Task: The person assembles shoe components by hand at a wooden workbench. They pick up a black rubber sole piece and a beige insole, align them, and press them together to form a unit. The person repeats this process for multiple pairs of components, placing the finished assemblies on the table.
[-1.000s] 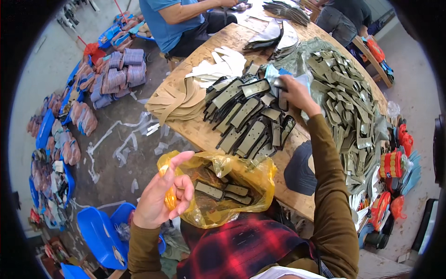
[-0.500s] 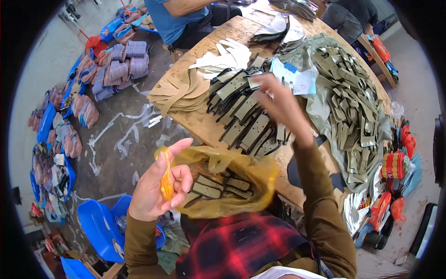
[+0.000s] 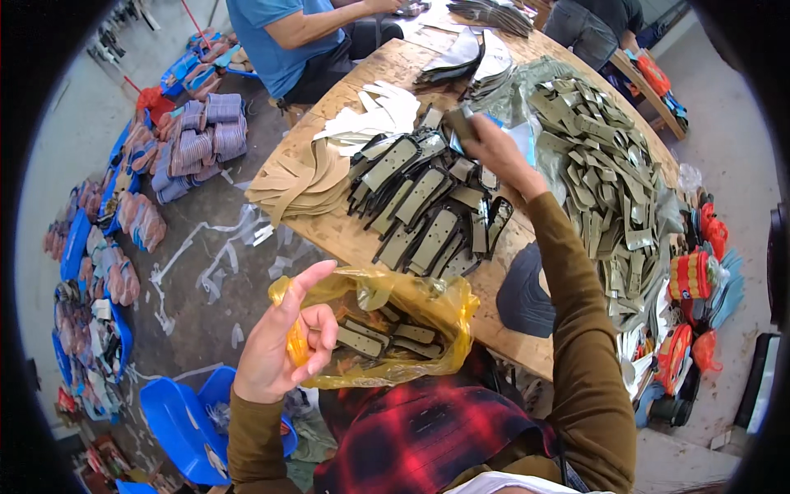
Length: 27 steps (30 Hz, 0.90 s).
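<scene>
My left hand (image 3: 284,337) is closed on the gathered rim of a yellow translucent plastic bag (image 3: 457,329), its index finger pointing up. The bag hangs with its mouth spread at the table's near edge. Inside lie several olive strips with dark edging (image 3: 362,337). My right hand (image 3: 504,156) is over the far side of a heap of similar black-edged olive strips (image 3: 428,198). Its fingers are closed on an olive-brown strip (image 3: 458,126), which is blurred. Behind that hand, a pale blue paper (image 3: 521,142) is partly covered.
Tan curved pieces (image 3: 300,185) and white pieces (image 3: 374,115) lie left of the heap. Loose olive pieces (image 3: 605,156) cover plastic sheeting on the right. A dark blue stack (image 3: 527,292) sits by my right forearm. A person in blue (image 3: 288,41) sits across the table; blue bins (image 3: 177,420) stand lower left.
My right hand has gone from loosely curled fingers over the heap to gripping an olive-brown strip near its far side. My left hand keeps its hold on the bag. The whole view has shifted slightly.
</scene>
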Each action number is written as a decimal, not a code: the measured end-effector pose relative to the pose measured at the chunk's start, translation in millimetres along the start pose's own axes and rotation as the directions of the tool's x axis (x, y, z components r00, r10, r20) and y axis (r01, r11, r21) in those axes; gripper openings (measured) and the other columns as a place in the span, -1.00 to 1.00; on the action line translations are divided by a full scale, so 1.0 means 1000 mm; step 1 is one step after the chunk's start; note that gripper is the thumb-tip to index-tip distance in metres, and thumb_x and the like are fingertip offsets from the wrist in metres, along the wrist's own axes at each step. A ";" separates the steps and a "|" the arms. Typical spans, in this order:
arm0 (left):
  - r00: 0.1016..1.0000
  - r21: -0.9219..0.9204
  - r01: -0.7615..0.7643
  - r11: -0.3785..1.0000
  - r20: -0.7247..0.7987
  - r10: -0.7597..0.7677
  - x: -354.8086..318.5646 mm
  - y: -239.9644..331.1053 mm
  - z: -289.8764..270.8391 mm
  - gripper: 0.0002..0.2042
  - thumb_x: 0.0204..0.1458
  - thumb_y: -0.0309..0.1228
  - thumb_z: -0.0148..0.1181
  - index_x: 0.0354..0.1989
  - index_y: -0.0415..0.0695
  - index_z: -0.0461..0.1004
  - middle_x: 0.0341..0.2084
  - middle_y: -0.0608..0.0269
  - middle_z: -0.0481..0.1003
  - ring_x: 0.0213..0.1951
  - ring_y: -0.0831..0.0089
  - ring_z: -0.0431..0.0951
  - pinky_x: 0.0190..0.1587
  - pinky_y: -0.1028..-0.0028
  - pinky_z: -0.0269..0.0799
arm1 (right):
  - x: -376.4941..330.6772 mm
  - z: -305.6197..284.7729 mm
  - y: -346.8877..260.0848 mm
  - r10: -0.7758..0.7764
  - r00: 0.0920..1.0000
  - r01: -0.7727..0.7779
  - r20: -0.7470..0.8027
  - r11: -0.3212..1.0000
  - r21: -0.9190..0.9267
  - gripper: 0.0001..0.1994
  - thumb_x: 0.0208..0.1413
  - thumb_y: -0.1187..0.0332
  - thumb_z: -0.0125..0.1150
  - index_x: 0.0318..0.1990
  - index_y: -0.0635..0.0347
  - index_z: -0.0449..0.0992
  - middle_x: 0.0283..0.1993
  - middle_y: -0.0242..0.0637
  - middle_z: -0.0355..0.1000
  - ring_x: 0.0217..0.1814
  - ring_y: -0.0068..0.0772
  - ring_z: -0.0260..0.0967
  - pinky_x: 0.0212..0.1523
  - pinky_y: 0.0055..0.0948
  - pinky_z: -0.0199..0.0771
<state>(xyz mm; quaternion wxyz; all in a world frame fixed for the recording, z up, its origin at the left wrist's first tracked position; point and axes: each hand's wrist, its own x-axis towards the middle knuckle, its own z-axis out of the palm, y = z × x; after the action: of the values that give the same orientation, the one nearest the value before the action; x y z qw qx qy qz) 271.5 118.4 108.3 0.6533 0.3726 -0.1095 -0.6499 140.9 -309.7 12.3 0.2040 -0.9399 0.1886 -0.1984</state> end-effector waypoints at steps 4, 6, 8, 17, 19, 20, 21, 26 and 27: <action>0.999 0.015 -0.025 1.000 -0.028 0.025 -0.007 0.003 0.000 -0.38 0.31 0.03 -0.17 0.38 -0.13 -0.01 -0.49 0.15 0.43 -0.72 0.57 0.34 -0.77 0.67 0.15 | -0.040 -0.001 0.035 0.371 0.921 -0.321 -0.116 0.895 0.310 -0.64 0.19 0.24 0.08 -0.06 0.43 0.35 -0.16 -0.03 0.43 -0.15 -0.27 0.41 -0.19 -0.32 0.43; 1.000 0.006 -0.016 1.000 -0.025 0.016 -0.004 0.003 -0.002 -0.39 0.31 0.03 -0.16 0.38 -0.13 0.01 -0.50 0.15 0.43 -0.72 0.57 0.34 -0.77 0.67 0.15 | -0.062 0.024 0.074 0.460 0.876 -0.460 -0.143 0.887 0.032 -0.56 0.15 0.16 0.13 -0.06 0.45 0.39 -0.17 0.11 0.48 -0.15 -0.08 0.47 -0.17 -0.23 0.47; 0.999 0.004 -0.003 1.000 -0.033 0.003 -0.001 0.001 0.000 -0.39 0.31 0.03 -0.16 0.37 -0.14 0.03 -0.50 0.15 0.43 -0.72 0.57 0.33 -0.77 0.67 0.15 | -0.059 0.040 0.075 0.514 0.857 -0.514 -0.019 0.858 0.026 -0.50 0.02 0.10 0.25 -0.12 0.47 0.42 -0.17 0.16 0.46 -0.08 0.02 0.43 -0.06 -0.10 0.39; 0.997 0.004 -0.037 0.999 -0.071 0.037 -0.012 -0.002 0.000 -0.40 0.32 0.01 -0.17 0.37 -0.14 0.02 -0.50 0.15 0.43 -0.73 0.57 0.33 -0.78 0.68 0.16 | -0.082 -0.017 -0.020 0.605 0.777 -0.307 -0.174 0.606 0.734 -0.60 0.02 0.41 0.31 -0.02 0.28 0.31 -0.16 -0.19 0.45 -0.26 -0.43 0.44 -0.24 -0.50 0.47; 0.997 -0.004 -0.041 0.999 -0.063 0.041 -0.012 -0.001 -0.001 -0.42 0.32 0.01 -0.19 0.36 -0.12 0.04 -0.50 0.15 0.43 -0.72 0.56 0.32 -0.76 0.67 0.15 | -0.091 -0.037 -0.060 0.546 0.835 -0.189 -0.066 0.397 0.898 -0.55 0.12 0.43 0.21 0.13 0.23 0.19 -0.05 -0.09 0.47 -0.12 -0.40 0.51 -0.16 -0.48 0.56; 0.997 -0.011 -0.042 0.999 -0.070 0.041 -0.011 -0.001 -0.001 -0.42 0.32 0.01 -0.19 0.36 -0.12 0.04 -0.49 0.15 0.43 -0.72 0.56 0.32 -0.76 0.67 0.15 | -0.095 -0.040 -0.089 0.470 0.882 -0.169 -0.030 0.376 0.911 -0.53 0.14 0.41 0.19 0.17 0.21 0.20 -0.01 -0.07 0.46 -0.11 -0.39 0.51 -0.16 -0.50 0.55; 0.996 -0.017 -0.046 0.999 -0.077 0.045 -0.010 -0.001 -0.002 -0.42 0.33 0.01 -0.19 0.37 -0.12 0.04 -0.49 0.15 0.43 -0.72 0.56 0.32 -0.76 0.67 0.15 | -0.100 -0.044 -0.126 0.415 0.907 -0.223 0.076 0.318 0.922 -0.53 0.15 0.39 0.19 0.20 0.18 0.23 0.02 -0.09 0.44 -0.09 -0.39 0.49 -0.13 -0.52 0.53; 0.997 -0.064 -0.051 0.997 -0.067 0.047 0.000 0.003 0.002 -0.43 0.33 0.00 -0.20 0.37 -0.11 0.04 -0.48 0.14 0.44 -0.71 0.57 0.33 -0.75 0.67 0.16 | -0.133 -0.006 -0.188 -0.086 0.922 -0.267 0.377 0.564 0.781 -0.66 0.22 0.25 0.17 0.06 0.23 0.42 -0.01 -0.22 0.40 0.04 -0.39 0.38 0.05 -0.42 0.39; 0.996 -0.067 -0.055 0.996 -0.078 0.049 -0.001 0.003 0.002 -0.43 0.33 0.00 -0.21 0.37 -0.11 0.04 -0.47 0.14 0.44 -0.71 0.57 0.33 -0.75 0.67 0.17 | -0.132 0.004 -0.181 -0.095 0.943 -0.164 0.319 0.702 0.693 -0.67 0.22 0.26 0.16 0.06 0.22 0.42 -0.01 -0.18 0.41 0.03 -0.34 0.40 0.04 -0.39 0.41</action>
<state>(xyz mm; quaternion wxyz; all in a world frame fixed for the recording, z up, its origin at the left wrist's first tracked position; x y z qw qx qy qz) 272.5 117.9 111.6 0.6862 0.3713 -0.0718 -0.6214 79.6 -97.6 53.3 0.5829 -0.8036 0.0781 -0.0910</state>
